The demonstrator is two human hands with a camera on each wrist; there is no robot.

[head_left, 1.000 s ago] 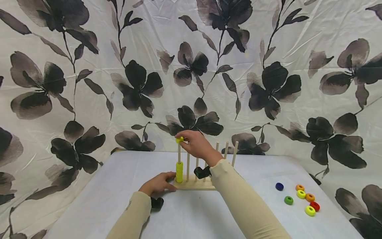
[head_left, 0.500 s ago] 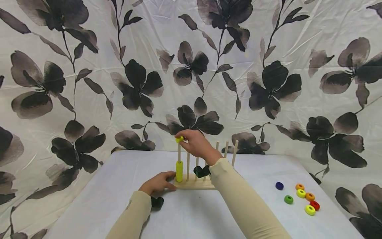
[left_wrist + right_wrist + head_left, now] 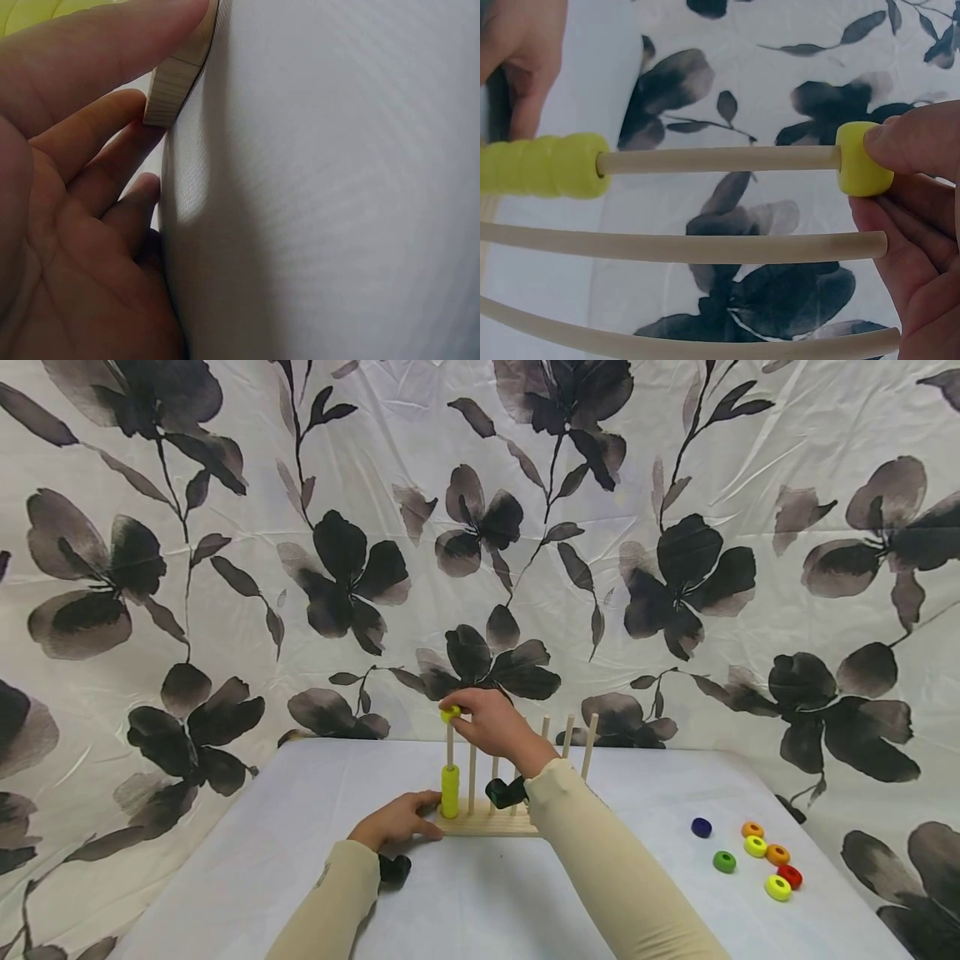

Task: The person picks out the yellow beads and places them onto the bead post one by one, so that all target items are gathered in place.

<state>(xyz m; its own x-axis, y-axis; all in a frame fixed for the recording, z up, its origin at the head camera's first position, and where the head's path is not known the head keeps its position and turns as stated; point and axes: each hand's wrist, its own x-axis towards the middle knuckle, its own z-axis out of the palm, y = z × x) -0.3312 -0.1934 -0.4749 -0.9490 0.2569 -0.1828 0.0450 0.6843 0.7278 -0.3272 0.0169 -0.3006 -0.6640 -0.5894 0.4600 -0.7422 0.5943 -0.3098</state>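
My right hand (image 3: 492, 725) pinches a yellow bead (image 3: 450, 714) between thumb and fingers at the top of the leftmost peg of a wooden peg rack. In the right wrist view the peg's tip (image 3: 825, 159) enters that bead (image 3: 855, 166). Lower on the same peg sits a stack of several yellow beads (image 3: 449, 793), with bare peg between. My left hand (image 3: 401, 820) holds the left end of the rack's wooden base (image 3: 487, 828); in the left wrist view the thumb and fingers lie about the base's end (image 3: 174, 86). The right forearm hides part of the rack.
On the white table (image 3: 322, 785), loose beads lie at the right: blue (image 3: 701, 827), green (image 3: 724, 862), red (image 3: 790, 877), and some orange and yellow ones (image 3: 777, 888). Other bare pegs (image 3: 590, 745) stand upright along the rack. A floral cloth (image 3: 570, 585) hangs behind.
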